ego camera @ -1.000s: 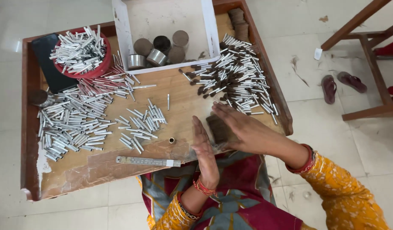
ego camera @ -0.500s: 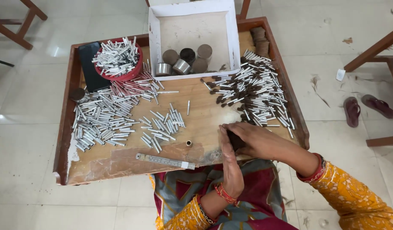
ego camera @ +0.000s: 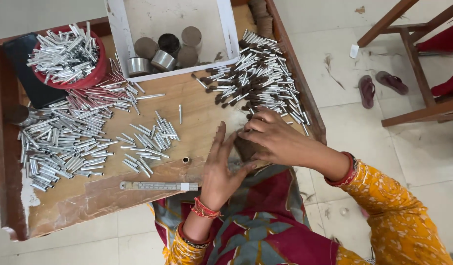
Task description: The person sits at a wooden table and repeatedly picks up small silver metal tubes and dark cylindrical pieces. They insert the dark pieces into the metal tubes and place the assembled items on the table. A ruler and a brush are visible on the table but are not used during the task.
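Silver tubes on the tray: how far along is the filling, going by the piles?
Looks done: a heap of dark-tipped tubes at the tray's right. In hand: the left hand and right hand press together on a dark brown lump; no tube is visibly held. Left: a large spread of plain silver tubes on the left side, plus a red bowl heaped with more. Roughly half remains, at a guess.

On the worktop point(ego camera: 197, 115), loose tubes point(ego camera: 64, 145) lie left, filled tubes point(ego camera: 258, 81) right, the box point(ego camera: 172, 37) behind between them, the bowl point(ego camera: 69, 56) far left, the ruler point(ego camera: 157, 186) in front.
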